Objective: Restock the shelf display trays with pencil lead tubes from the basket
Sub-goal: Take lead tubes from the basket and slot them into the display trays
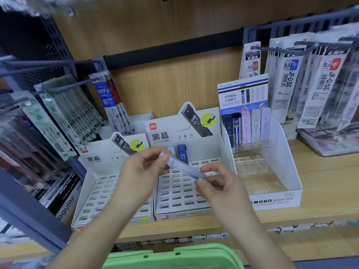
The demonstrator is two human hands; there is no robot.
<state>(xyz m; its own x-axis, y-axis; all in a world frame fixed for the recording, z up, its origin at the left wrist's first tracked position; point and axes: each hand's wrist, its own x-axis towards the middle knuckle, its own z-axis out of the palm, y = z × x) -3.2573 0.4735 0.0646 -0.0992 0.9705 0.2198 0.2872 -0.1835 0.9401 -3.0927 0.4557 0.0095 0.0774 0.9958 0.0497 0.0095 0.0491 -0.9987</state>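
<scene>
- Basket (174,257): green rim at the bottom edge, nearest the person and below the shelf front. Contents not visible.
- Left hand (143,167): fingers curled, pinching the upper-left end of a tube (184,166).
- Right hand (219,183): fingertips pinching the tube's lower-right end.
- Tube: pale, translucent, blurred. Held tilted between both hands, above the mid tray (178,191) and clear of its slots.
- Left tray (91,193): white card with rows of slots; those in view hold nothing.
- Mid tray: same slotted type, just beside the left tray. One blue tube (182,153) stands upright in its back row.
- Right tray (279,191): white with clear dividers. Dark and pastel tubes (245,125) stand along its back.
- Shelf (320,191): light wood, bearing all three trays.
- Refill packs (310,90): hang on pegs at the right, with more at the left.
</scene>
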